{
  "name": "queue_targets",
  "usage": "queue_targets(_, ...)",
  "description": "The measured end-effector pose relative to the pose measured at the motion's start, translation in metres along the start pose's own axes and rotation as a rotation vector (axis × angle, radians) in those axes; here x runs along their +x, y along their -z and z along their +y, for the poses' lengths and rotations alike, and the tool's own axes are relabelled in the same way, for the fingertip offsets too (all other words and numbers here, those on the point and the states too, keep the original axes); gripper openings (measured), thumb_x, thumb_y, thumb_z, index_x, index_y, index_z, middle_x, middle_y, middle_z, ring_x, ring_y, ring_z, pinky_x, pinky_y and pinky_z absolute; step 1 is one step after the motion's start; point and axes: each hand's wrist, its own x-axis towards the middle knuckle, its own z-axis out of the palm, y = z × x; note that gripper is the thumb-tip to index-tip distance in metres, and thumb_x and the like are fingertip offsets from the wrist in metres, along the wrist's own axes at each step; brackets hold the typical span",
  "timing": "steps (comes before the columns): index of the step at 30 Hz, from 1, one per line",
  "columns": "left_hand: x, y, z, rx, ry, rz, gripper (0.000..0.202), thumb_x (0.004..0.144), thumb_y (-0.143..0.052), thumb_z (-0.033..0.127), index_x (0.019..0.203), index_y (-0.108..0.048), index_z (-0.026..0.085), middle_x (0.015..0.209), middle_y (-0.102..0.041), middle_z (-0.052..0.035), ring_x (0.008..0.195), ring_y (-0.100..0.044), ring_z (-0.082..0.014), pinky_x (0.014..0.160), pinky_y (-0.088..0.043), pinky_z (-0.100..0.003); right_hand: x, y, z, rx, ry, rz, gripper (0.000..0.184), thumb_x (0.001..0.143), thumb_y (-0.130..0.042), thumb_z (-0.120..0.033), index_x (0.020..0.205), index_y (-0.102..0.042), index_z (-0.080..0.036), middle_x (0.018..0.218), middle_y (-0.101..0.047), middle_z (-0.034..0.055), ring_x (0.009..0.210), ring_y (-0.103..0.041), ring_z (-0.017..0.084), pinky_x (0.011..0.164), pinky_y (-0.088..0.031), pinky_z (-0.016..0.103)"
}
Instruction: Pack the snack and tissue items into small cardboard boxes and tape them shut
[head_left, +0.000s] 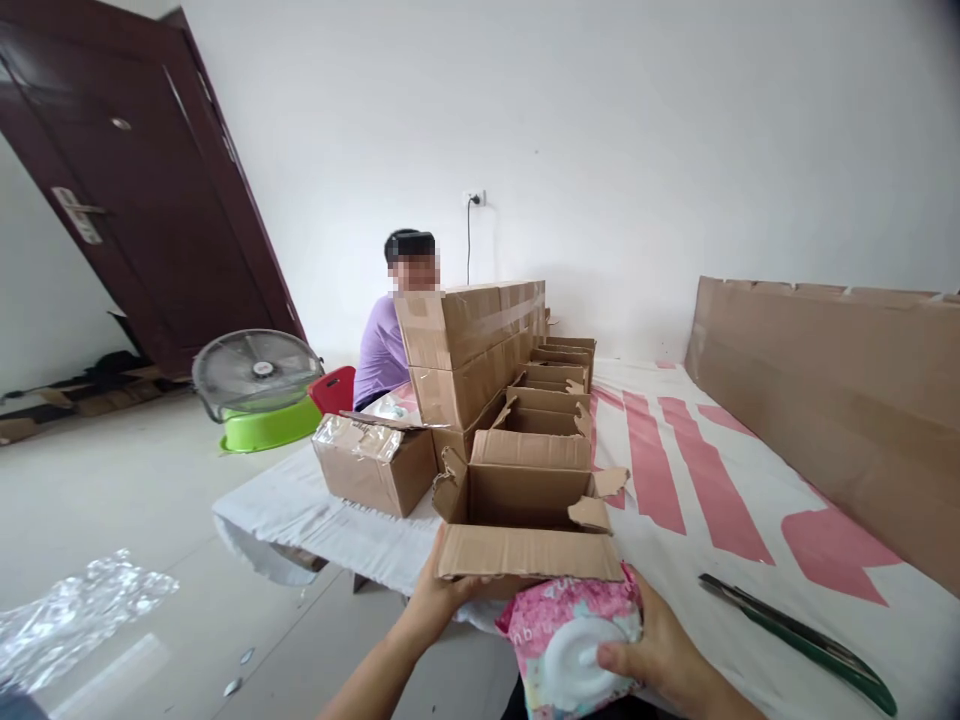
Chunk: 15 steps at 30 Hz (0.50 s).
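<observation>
My right hand (660, 640) is closed around a pink pack of wet wipes (570, 640) with a white round lid, held upright at the table's near edge. Just in front of the pack stands an open cardboard box (529, 552), its flaps folded out and its inside dark. My left hand (442, 590) grips this box at its near left corner, thumb along the front flap. To the right, a utility knife (802, 635) with a green handle lies on the cloth.
Several open boxes (544, 412) line up behind the near one. Taped cartons (472, 350) are stacked beside them, with a person (379, 345) behind. Another box (375, 465) sits left. A cardboard sheet (825, 400) stands along the right of the cloth-covered table (720, 590). A fan (259, 370) is on the left.
</observation>
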Motion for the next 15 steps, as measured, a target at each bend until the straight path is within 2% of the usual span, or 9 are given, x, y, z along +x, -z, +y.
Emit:
queue_targets(2,0.01,0.013,-0.009,0.047,0.024,0.02,0.054,0.047,-0.084,0.053,0.088,-0.065,0.024,0.101,-0.075,-0.0081,0.11,-0.063,-0.0386,0.101,-0.047,-0.052,0.009,-0.019,0.009,0.184,-0.04,-0.025,0.078,0.051,-0.083,-0.057,0.119,-0.062,-0.026,0.112,-0.07,0.0101,0.116,-0.059,0.038,0.106,-0.037,0.055)
queue_targets(4,0.02,0.018,-0.015,0.059,0.042,0.0,0.053,0.047,-0.084,0.054,0.085,-0.066,0.024,0.1,-0.075,-0.0095,0.108,-0.064,-0.0394,0.101,-0.047,-0.052,0.013,-0.032,0.026,0.316,-0.092,0.003,0.078,0.05,-0.081,-0.062,0.117,-0.062,-0.026,0.11,-0.071,0.0107,0.109,-0.063,0.038,0.101,-0.041,0.056)
queue_targets(8,0.041,0.01,-0.019,0.023,0.025,0.029,0.06,0.051,-0.084,0.054,0.095,-0.064,0.02,0.109,-0.072,-0.0134,0.113,-0.061,-0.0394,0.101,-0.046,-0.051,0.021,-0.036,0.055,0.277,-0.114,0.084,0.071,0.045,-0.082,-0.061,0.109,-0.067,-0.034,0.101,-0.073,0.0069,0.103,-0.065,0.04,0.095,-0.046,0.057)
queue_targets(11,0.059,0.001,-0.02,0.023,0.05,0.06,0.065,0.044,-0.088,0.053,0.093,-0.062,0.019,0.108,-0.072,-0.0157,0.115,-0.059,-0.0406,0.098,-0.047,-0.05,0.034,-0.029,0.054,0.222,-0.152,0.089,0.068,0.048,-0.083,-0.055,0.11,-0.067,-0.031,0.106,-0.072,0.0082,0.107,-0.064,0.039,0.096,-0.046,0.056)
queue_targets(15,0.081,-0.008,-0.021,-0.002,0.072,0.045,0.068,0.042,-0.091,0.05,0.093,-0.06,0.017,0.104,-0.072,-0.0149,0.112,-0.061,-0.0391,0.095,-0.048,-0.049,0.056,-0.023,0.037,0.29,-0.295,0.008,0.059,0.053,-0.081,-0.053,0.102,-0.068,-0.023,0.096,-0.075,0.0082,0.094,-0.069,0.035,0.087,-0.053,0.05)
